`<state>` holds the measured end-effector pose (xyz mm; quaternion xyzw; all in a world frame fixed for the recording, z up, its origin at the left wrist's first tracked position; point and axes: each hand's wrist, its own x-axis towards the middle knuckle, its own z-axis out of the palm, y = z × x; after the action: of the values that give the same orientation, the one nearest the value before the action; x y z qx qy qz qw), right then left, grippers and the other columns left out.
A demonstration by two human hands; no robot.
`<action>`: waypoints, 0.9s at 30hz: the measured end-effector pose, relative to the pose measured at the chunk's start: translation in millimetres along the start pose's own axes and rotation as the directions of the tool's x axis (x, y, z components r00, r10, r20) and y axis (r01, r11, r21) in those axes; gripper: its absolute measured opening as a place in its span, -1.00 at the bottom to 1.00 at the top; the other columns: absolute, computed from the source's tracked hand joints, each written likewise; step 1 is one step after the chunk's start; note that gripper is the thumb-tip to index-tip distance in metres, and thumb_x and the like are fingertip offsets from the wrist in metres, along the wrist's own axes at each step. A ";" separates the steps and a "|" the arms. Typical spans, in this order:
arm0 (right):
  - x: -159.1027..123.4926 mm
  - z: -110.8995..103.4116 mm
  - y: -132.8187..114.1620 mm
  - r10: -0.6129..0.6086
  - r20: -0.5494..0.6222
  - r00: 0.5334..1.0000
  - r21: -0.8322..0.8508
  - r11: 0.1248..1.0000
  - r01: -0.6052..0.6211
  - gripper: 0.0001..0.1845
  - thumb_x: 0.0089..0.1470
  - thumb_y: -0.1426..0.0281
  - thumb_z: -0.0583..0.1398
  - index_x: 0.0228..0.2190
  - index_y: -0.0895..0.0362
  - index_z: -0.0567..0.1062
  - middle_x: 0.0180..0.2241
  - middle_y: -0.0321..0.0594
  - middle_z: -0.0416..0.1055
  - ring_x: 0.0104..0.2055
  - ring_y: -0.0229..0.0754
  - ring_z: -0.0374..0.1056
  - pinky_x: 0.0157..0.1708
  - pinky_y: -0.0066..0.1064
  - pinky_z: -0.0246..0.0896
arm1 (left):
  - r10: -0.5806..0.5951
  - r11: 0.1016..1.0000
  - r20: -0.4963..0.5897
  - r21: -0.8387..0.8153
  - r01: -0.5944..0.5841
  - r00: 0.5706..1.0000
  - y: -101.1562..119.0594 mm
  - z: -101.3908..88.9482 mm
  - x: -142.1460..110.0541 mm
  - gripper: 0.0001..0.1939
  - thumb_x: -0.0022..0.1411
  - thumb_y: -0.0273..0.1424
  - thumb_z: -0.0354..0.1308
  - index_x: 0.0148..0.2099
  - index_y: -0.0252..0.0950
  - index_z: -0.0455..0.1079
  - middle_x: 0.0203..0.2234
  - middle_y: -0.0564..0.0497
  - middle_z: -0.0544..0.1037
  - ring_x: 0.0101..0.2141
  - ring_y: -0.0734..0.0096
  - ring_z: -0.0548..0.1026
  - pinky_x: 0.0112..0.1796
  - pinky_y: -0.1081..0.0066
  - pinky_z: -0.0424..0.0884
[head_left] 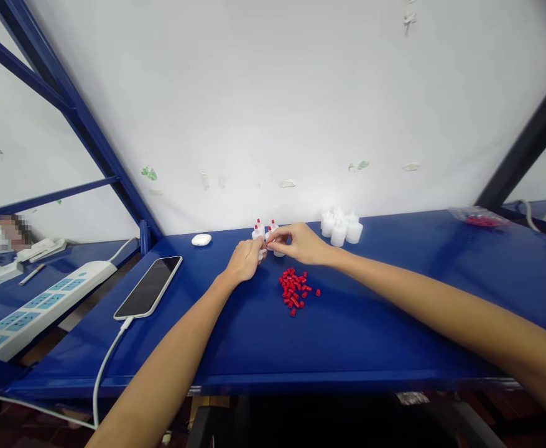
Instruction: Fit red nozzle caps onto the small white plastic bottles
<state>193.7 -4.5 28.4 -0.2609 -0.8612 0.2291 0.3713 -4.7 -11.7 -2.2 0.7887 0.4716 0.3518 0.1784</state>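
Observation:
My left hand (pixel 246 260) is closed around a small white plastic bottle (pixel 262 254), mostly hidden by the fingers. Thumb and forefinger of my right hand (pixel 301 243) are pinched together right at the top of that bottle. Whatever is between these fingertips is too small and covered to make out. Just behind both hands stand several white bottles with red-capped tips (pixel 259 226), partly hidden. A loose pile of small red caps (pixel 292 287) lies on the blue table in front of my hands.
Several white bottles without red tips (pixel 341 227) stand grouped to the right by the wall. A clear bag with red pieces (pixel 481 218) lies far right. On the left are a white case (pixel 201 239), a phone (pixel 149 286) on a charging cable (pixel 102 367), and a power strip (pixel 49 305).

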 end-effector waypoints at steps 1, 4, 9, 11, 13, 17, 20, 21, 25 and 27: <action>-0.6 0.3 -1.7 -0.010 0.016 1.000 0.012 1.000 0.009 -0.84 0.16 0.41 0.22 -0.29 0.16 0.63 -0.43 -0.26 0.57 -0.40 -0.27 0.43 -0.31 -0.43 0.26 | 0.004 1.000 0.005 -0.031 -0.004 1.000 -0.6 0.4 0.0 -0.40 0.43 -0.14 -0.35 -0.55 -0.25 0.25 -0.68 0.03 0.37 -0.58 0.38 0.35 -0.44 0.41 0.22; -2.5 2.9 -2.9 -0.043 0.054 0.998 -0.024 0.999 0.044 -0.84 0.16 0.44 0.22 -0.28 0.16 0.63 -0.42 -0.27 0.59 -0.41 -0.27 0.44 -0.33 -0.44 0.24 | 0.037 0.994 0.036 -0.100 -0.033 0.999 -1.2 0.0 -0.7 -0.47 0.40 -0.17 -0.28 -0.54 -0.26 0.24 -0.66 0.04 0.36 -0.56 0.41 0.34 -0.45 0.43 0.23; -1.7 5.3 0.2 -0.071 0.024 0.997 -0.058 0.996 0.073 -0.81 0.15 0.45 0.21 -0.20 0.13 0.61 -0.38 -0.26 0.59 -0.37 -0.26 0.45 -0.28 -0.43 0.23 | 0.033 0.975 0.070 -0.221 -0.017 0.997 1.9 -2.6 -0.8 -0.58 0.31 -0.16 -0.12 -0.50 -0.29 0.27 -0.64 0.07 0.35 -0.57 0.45 0.33 -0.46 0.45 0.26; -1.4 4.0 -0.3 -0.055 -0.002 0.998 -0.117 0.992 0.055 -0.83 0.10 0.45 0.24 -0.23 0.14 0.59 -0.44 -0.30 0.55 -0.41 -0.28 0.42 -0.26 -0.42 0.21 | 0.007 0.972 0.051 -0.235 0.005 0.999 3.0 -1.2 0.2 -0.61 0.27 -0.18 -0.08 -0.52 -0.29 0.26 -0.68 0.08 0.33 -0.60 0.47 0.31 -0.49 0.46 0.24; -1.9 2.1 -1.7 -0.027 -0.015 1.000 -0.177 0.984 0.024 -0.89 0.04 0.47 0.26 -0.32 0.16 0.57 -0.57 -0.38 0.46 -0.50 -0.31 0.34 -0.29 -0.43 0.17 | -0.015 0.968 0.008 -0.252 0.016 1.000 4.2 2.0 1.3 -0.63 0.25 -0.22 -0.08 -0.55 -0.28 0.24 -0.71 0.10 0.30 -0.64 0.49 0.28 -0.52 0.46 0.22; -4.4 -1.4 -3.9 0.007 -0.001 1.000 -0.140 0.990 -0.007 -0.93 0.04 0.47 0.22 -0.41 0.16 0.55 -0.69 -0.45 0.29 -0.63 -0.36 0.18 -0.47 -0.48 0.09 | -0.050 0.939 -0.086 -0.344 0.017 0.995 8.5 10.6 1.7 -0.75 0.19 -0.26 -0.07 -0.47 -0.26 0.23 -0.74 0.14 0.28 -0.69 0.52 0.22 -0.58 0.49 0.17; -5.0 -3.9 -5.2 -0.126 0.051 0.991 -0.114 0.985 0.131 -0.80 0.05 0.53 0.16 -0.33 0.16 0.59 -0.49 -0.31 0.49 -0.51 -0.32 0.31 -0.41 -0.46 0.19 | -0.106 0.906 -0.124 -0.421 0.045 0.987 12.6 15.2 0.4 -0.84 0.20 -0.25 -0.04 -0.34 -0.23 0.18 -0.75 0.20 0.27 -0.71 0.53 0.20 -0.62 0.53 0.15; -4.8 -4.5 -5.4 -0.192 0.079 0.978 -0.123 0.972 0.200 -0.74 0.04 0.56 0.14 -0.28 0.16 0.60 -0.36 -0.23 0.55 -0.43 -0.28 0.38 -0.35 -0.44 0.24 | -0.130 0.890 -0.136 -0.452 0.055 0.982 13.5 16.1 0.1 -0.83 0.22 -0.23 -0.03 -0.30 -0.21 0.17 -0.73 0.22 0.28 -0.71 0.53 0.21 -0.62 0.54 0.15; -3.2 -4.5 -3.7 -0.295 0.146 0.944 -0.207 0.924 0.321 -0.55 0.06 0.61 0.07 -0.11 0.10 0.60 -0.03 -0.12 0.55 -0.11 -0.14 0.46 -0.10 -0.28 0.32 | -0.161 0.814 -0.099 -0.576 0.076 0.982 12.5 16.4 0.3 -0.70 0.31 -0.06 -0.07 -0.17 -0.18 0.16 -0.66 0.21 0.31 -0.67 0.51 0.28 -0.63 0.55 0.20; -2.0 -4.7 -1.2 -0.271 0.102 0.957 -0.249 0.925 0.288 -0.54 0.08 0.60 0.07 -0.07 0.09 0.60 -0.05 -0.16 0.56 -0.09 -0.14 0.46 -0.08 -0.28 0.31 | -0.154 0.804 -0.067 -0.588 0.086 0.986 9.6 14.7 1.4 -0.62 0.33 0.01 -0.14 -0.09 -0.18 0.19 -0.64 0.20 0.34 -0.66 0.48 0.30 -0.62 0.53 0.23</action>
<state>198.1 -5.7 31.0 -0.1745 -0.9240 0.0669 0.3337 12.2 -14.5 -5.9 0.6436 0.3992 0.5107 0.4070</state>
